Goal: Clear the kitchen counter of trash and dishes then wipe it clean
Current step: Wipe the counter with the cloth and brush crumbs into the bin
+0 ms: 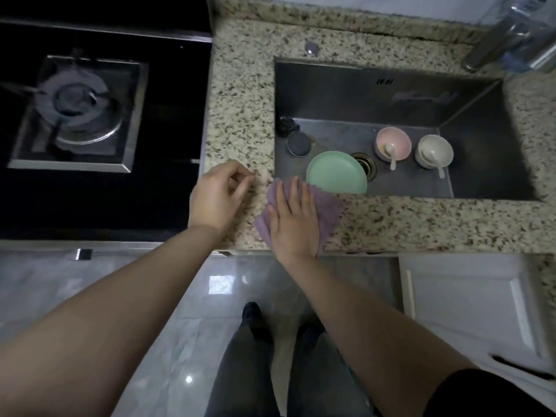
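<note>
My right hand (293,216) lies flat with straight fingers on a purple cloth (326,210), pressing it onto the speckled granite counter (240,100) at the sink's front left corner. My left hand (219,195) hovers just left of the cloth, over the counter strip, fingers loosely curled and holding nothing that I can make out. In the steel sink (391,94) lie a green plate (335,173), a pink bowl (392,144) with a spoon and a white bowl (434,152) with a spoon.
A black gas hob (81,112) fills the left side. A dark scrubber (287,126) and a round drain cover (298,143) sit in the sink's left corner. The faucet (496,40) stands at the back right. White cabinet doors (469,302) and tiled floor lie below.
</note>
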